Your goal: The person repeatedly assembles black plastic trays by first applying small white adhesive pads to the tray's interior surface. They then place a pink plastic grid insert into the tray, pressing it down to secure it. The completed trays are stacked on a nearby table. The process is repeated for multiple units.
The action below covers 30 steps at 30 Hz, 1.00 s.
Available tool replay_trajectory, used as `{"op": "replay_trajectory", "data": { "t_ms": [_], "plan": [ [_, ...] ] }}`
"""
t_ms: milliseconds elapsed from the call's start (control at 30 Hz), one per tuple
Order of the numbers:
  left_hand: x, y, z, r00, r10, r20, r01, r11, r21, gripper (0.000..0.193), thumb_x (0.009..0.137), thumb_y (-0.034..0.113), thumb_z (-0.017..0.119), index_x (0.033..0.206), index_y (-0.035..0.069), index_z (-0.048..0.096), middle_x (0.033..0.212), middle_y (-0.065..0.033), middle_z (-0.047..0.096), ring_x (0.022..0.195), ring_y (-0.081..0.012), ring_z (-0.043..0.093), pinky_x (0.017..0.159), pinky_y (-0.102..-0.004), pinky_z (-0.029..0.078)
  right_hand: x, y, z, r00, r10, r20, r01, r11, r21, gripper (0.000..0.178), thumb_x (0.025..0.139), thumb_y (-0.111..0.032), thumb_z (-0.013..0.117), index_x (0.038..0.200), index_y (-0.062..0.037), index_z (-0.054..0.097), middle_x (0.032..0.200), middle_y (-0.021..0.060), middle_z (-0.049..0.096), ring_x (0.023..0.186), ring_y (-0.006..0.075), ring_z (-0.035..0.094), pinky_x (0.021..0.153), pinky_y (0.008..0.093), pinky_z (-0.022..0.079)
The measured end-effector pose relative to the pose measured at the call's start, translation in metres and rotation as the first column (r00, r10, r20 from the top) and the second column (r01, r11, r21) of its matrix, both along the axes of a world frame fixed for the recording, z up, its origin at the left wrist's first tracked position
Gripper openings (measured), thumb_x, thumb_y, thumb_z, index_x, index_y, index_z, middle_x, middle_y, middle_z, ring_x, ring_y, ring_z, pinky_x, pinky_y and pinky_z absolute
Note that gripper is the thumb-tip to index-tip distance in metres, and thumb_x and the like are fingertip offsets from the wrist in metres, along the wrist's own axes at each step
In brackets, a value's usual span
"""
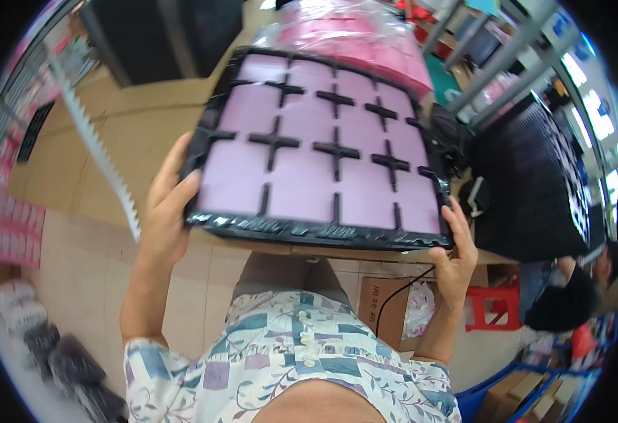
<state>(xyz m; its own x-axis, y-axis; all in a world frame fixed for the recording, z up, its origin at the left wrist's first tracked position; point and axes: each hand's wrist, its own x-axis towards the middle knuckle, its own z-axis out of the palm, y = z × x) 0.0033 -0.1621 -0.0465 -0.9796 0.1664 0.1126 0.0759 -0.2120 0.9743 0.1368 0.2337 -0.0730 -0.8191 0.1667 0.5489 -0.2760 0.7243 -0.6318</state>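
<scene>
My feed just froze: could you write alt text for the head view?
The left hand and right hand hold a black tray of pink panels by its sides. Beyond lie pink bundles in clear plastic; a black stack stands at right.

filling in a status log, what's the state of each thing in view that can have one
black tray, held at both sides, filled
pink pieces, set in the tray's sections
left hand, gripping the tray's left side
right hand, gripping the tray's right side
pink stack, partly covered in clear plastic
black trays at right, stacked
</scene>
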Motion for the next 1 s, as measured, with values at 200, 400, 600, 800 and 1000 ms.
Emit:
{"op": "replay_trajectory", "data": {
  "t_ms": [200, 400, 600, 800, 1000],
  "plan": [
    [0.028, 0.006, 0.020, 0.979, -0.003, -0.203, 0.056, 0.966, 0.253, 0.071, 0.089, 0.011, 0.055, 0.153, -0.006, 0.029, 0.152, -0.0204, 0.041, 0.141, -0.0254, 0.043, 0.118, -0.0406, 0.033, 0.041, 0.001, 0.034, 0.989, -0.024, -0.149, 0.038, 0.995, 0.093, 0.079, 0.068, -0.050, 0.083, 0.123, 0.0037, 0.065, 0.141, 0.0334, 0.050, 0.131, 0.0450, 0.052, 0.107, 0.0451, 0.044],
    [-0.009, 0.131, 0.074, 0.862, -0.502, 0.075, 0.462, 0.837, 0.293, 0.055, 0.095, 0.014, 0.057, 0.145, -0.002, 0.041, 0.133, -0.0135, 0.058, 0.119, -0.0210, 0.061, 0.103, -0.0363, 0.050, 0.106, 0.100, 0.098, 0.927, -0.233, -0.292, 0.282, 0.949, 0.138, 0.082, 0.075, -0.055, 0.079, 0.128, 0.0052, 0.062, 0.145, 0.0299, 0.048, 0.136, 0.0374, 0.048, 0.113, 0.0425, 0.037],
    [-0.045, 0.313, 0.101, 0.687, -0.723, -0.078, 0.640, 0.550, 0.536, 0.025, 0.096, 0.002, 0.054, 0.121, 0.001, 0.050, 0.114, -0.0117, 0.062, 0.101, -0.0220, 0.065, 0.094, -0.0422, 0.056, 0.099, 0.129, 0.142, 0.685, -0.492, -0.537, 0.673, 0.710, 0.208, 0.048, 0.086, -0.005, 0.064, 0.133, 0.0008, 0.059, 0.138, 0.0154, 0.059, 0.132, 0.0285, 0.053, 0.114, 0.0394, 0.035],
    [-0.016, 0.427, 0.111, 0.641, -0.767, -0.031, 0.579, 0.456, 0.676, 0.020, 0.096, -0.002, 0.052, 0.114, 0.002, 0.045, 0.110, -0.0134, 0.057, 0.098, -0.0259, 0.064, 0.087, -0.0457, 0.058, 0.019, 0.081, 0.129, 0.806, -0.307, -0.506, 0.585, 0.538, 0.607, 0.053, 0.083, -0.029, 0.076, 0.126, -0.0033, 0.061, 0.128, 0.0152, 0.063, 0.123, 0.0298, 0.057, 0.112, 0.0497, 0.034],
    [-0.019, 0.468, 0.106, 0.490, -0.865, -0.110, 0.680, 0.301, 0.668, 0.019, 0.103, 0.009, 0.052, 0.111, 0.002, 0.036, 0.110, -0.0140, 0.051, 0.098, -0.0268, 0.060, 0.081, -0.0470, 0.057, -0.017, 0.117, 0.124, 0.711, -0.309, -0.632, 0.691, 0.477, 0.544, 0.039, 0.083, -0.028, 0.075, 0.113, -0.0042, 0.067, 0.110, 0.0122, 0.069, 0.105, 0.0293, 0.064, 0.101, 0.0466, 0.042]
  ]
}}
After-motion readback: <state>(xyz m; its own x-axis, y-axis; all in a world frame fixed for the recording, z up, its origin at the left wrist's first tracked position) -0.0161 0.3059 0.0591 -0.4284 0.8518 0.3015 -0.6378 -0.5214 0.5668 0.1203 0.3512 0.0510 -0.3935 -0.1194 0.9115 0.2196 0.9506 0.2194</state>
